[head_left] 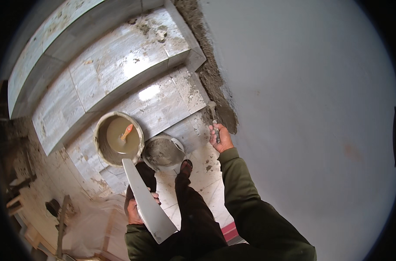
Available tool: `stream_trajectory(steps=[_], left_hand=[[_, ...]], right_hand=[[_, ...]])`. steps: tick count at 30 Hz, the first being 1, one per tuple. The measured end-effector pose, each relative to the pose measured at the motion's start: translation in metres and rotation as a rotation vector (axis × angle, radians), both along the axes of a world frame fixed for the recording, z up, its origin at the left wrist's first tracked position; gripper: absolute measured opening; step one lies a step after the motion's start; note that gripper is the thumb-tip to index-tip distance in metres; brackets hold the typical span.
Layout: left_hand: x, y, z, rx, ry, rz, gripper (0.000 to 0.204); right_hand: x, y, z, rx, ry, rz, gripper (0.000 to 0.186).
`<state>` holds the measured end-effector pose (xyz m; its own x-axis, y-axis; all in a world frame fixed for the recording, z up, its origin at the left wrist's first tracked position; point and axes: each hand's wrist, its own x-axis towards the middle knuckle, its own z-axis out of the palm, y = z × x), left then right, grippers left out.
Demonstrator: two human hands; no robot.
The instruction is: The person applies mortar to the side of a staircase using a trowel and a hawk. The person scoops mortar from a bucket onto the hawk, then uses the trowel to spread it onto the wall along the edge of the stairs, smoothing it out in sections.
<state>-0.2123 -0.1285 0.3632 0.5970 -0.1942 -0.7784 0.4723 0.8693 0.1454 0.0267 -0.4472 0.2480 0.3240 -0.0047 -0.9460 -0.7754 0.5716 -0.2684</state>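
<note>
My right hand (224,138) is closed round the handle of a small trowel (213,114), by the foot of the wall. Its blade end is hard to make out against the wet grey mortar (226,116) on the wall's edge. Lower down, my left hand (134,212) grips a long, tapered pale tile piece (146,198) from beneath. That piece is tilted and hides part of the hand, with some fingertips showing at its right edge.
Tiled steps (115,82), speckled with mortar crumbs, rise to the upper left. A bucket (97,145) of murky water holds an orange-handled brush (127,131). Beside it stands a mortar bucket (179,145), near my foot. The grey wall (311,122) fills the right side. Plastic sheeting (91,222) lies lower left.
</note>
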Motion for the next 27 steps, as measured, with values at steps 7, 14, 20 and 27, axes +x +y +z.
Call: stream_trajectory(steps=[7,14,20,27], left_hand=[[-0.009,-0.007,-0.003,0.015,-0.001,0.059,0.062],[-0.015,-0.015,-0.001,0.021,0.029,0.092,0.06],[-0.013,-0.017,0.004,0.029,0.026,0.045,0.06],[-0.028,-0.019,-0.011,-0.047,0.012,-0.02,0.062]], right_hand=[[0.006,-0.016,-0.007,0.072,0.011,-0.063,0.01],[-0.017,-0.049,-0.005,0.091,0.048,-0.07,0.014],[-0.061,-0.036,0.018,0.013,-0.013,0.066,0.02],[-0.041,0.032,-0.035,-0.164,-0.288,0.091,0.022]])
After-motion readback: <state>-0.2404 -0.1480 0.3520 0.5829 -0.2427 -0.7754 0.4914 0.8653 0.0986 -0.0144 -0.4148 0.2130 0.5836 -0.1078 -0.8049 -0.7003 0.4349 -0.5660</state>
